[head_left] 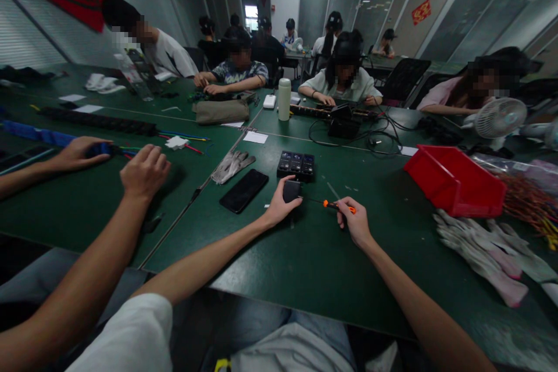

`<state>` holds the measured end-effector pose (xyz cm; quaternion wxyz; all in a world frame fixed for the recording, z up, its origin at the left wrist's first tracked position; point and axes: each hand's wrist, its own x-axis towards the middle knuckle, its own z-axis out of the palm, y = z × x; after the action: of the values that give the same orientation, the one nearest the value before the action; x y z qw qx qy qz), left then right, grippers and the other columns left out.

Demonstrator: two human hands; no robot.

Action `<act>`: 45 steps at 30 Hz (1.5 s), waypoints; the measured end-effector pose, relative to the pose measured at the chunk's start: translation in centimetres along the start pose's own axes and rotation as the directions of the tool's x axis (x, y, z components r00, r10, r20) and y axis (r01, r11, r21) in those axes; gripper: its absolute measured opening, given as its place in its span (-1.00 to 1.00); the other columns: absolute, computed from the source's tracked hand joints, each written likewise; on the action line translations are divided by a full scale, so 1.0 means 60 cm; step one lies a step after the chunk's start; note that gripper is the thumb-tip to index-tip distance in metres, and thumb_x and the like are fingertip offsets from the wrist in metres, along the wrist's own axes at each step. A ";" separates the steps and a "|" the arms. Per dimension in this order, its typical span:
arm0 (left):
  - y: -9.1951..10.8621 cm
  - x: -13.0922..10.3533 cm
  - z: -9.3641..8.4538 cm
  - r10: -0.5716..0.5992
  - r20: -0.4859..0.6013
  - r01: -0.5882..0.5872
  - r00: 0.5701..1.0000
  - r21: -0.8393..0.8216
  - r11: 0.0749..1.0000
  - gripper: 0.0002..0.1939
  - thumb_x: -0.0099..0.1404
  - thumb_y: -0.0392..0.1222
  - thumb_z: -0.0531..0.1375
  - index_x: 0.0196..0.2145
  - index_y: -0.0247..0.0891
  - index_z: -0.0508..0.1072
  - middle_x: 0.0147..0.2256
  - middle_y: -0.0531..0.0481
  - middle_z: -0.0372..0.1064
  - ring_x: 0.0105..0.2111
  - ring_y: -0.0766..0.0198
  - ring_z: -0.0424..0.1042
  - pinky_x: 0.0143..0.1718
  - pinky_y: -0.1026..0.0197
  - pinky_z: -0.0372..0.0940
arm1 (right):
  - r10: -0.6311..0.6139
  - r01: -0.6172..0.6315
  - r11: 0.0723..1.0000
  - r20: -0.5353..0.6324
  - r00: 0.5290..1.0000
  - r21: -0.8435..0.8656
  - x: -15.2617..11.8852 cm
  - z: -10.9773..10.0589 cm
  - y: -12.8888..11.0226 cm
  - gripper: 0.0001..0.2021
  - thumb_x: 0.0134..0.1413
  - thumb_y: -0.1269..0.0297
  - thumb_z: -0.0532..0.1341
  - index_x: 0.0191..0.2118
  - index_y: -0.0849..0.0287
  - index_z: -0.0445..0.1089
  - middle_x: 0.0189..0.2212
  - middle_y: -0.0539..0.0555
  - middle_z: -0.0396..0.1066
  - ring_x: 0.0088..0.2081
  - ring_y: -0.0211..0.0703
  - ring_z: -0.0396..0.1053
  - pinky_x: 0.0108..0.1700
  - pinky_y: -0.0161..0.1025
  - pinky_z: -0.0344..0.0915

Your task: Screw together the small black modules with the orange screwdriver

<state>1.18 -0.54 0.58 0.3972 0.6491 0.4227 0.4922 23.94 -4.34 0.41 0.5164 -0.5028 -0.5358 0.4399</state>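
Observation:
My left hand (281,204) grips a small black box-shaped part (292,190) above the green table. In my right hand (354,222) is a screwdriver (333,205) with an orange and black handle, its thin shaft pointing left toward the black part. Whether the tip touches the part is too small to tell. Just behind my left hand sits a black block of several compartments (296,164). A black smartphone (244,190) lies left of my left hand, with a grey work glove (233,166) beyond it.
A red bin (455,181) stands at the right, near copper-coloured wires (529,206) and work gloves (483,250). A co-worker's hands (146,173) work on wires at the left. Farther back are a pale green bottle (284,100), black cables (386,128) and a fan (499,118).

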 end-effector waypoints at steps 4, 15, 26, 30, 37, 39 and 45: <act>0.000 0.000 0.001 -0.020 0.018 0.021 1.000 -0.031 0.999 -0.39 0.10 -0.19 0.21 0.10 -0.18 0.12 -0.15 0.00 0.24 -0.23 0.27 0.30 -0.12 0.17 0.25 | -0.003 0.003 1.000 0.000 1.000 0.012 0.000 0.000 0.000 -0.73 0.09 0.05 0.17 -0.39 0.17 0.30 -0.72 -0.11 0.24 -0.72 -0.36 0.13 -0.69 -0.41 0.06; -0.006 0.001 -0.001 -0.036 0.017 0.038 0.999 -0.079 0.996 -0.39 0.08 -0.16 0.24 0.08 -0.19 0.14 -0.15 -0.01 0.24 -0.21 0.27 0.30 -0.12 0.18 0.24 | -0.018 0.018 1.000 0.023 1.000 0.010 0.000 -0.001 0.000 -0.76 0.11 0.09 0.16 -0.38 0.17 0.30 -0.72 -0.12 0.24 -0.72 -0.37 0.13 -0.68 -0.41 0.05; -0.004 -0.001 0.001 0.032 -0.010 -0.032 0.999 0.021 0.999 -0.40 0.11 -0.22 0.21 0.09 -0.19 0.11 -0.15 -0.01 0.22 -0.23 0.30 0.27 -0.13 0.20 0.23 | -0.027 0.027 0.999 0.021 0.999 -0.019 0.000 -0.002 0.001 -0.76 0.11 0.09 0.16 -0.37 0.18 0.30 -0.72 -0.11 0.24 -0.72 -0.37 0.13 -0.68 -0.40 0.05; -0.005 -0.003 0.001 0.039 -0.004 -0.039 0.999 0.030 0.999 -0.39 0.13 -0.21 0.19 0.11 -0.19 0.06 -0.20 0.01 0.22 -0.30 0.33 0.28 -0.19 0.23 0.24 | -0.040 0.041 0.998 0.022 0.999 -0.037 -0.001 -0.003 -0.001 -0.76 0.09 0.08 0.17 -0.35 0.18 0.31 -0.69 -0.09 0.26 -0.69 -0.35 0.16 -0.65 -0.39 0.09; -0.007 -0.004 0.002 0.015 0.041 -0.013 0.999 -0.037 0.999 -0.35 0.14 -0.20 0.19 0.14 -0.17 0.00 -0.25 0.01 0.25 -0.29 0.32 0.32 -0.19 0.21 0.26 | 0.013 -0.009 0.997 0.046 0.999 -0.076 0.004 -0.005 0.000 -0.66 0.15 0.01 0.07 -0.37 0.21 0.34 -0.73 -0.10 0.17 -0.71 -0.37 0.06 -0.66 -0.38 -0.03; -0.007 -0.004 0.002 0.012 0.046 -0.010 0.999 -0.041 0.999 -0.34 0.14 -0.20 0.19 0.14 -0.17 0.00 -0.25 0.01 0.25 -0.28 0.32 0.33 -0.18 0.20 0.26 | 0.025 -0.019 0.994 0.057 0.998 -0.108 0.004 -0.007 0.000 -0.66 0.14 0.01 0.09 -0.38 0.21 0.35 -0.74 -0.12 0.13 -0.71 -0.38 0.03 -0.65 -0.37 -0.06; -0.009 -0.003 0.002 0.018 0.038 -0.017 0.999 -0.035 0.999 -0.35 0.14 -0.20 0.20 0.13 -0.18 0.01 -0.27 0.02 0.24 -0.31 0.33 0.32 -0.19 0.21 0.26 | 0.003 0.007 0.989 0.063 0.998 -0.151 0.006 -0.010 0.000 -0.70 0.10 0.04 0.14 -0.32 0.21 0.38 -0.68 -0.09 0.17 -0.65 -0.35 0.07 -0.60 -0.36 -0.02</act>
<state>1.21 -0.54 0.02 0.4123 0.6549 0.4007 0.4904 24.58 -4.02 0.52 0.4603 -0.5258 -0.5840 0.4131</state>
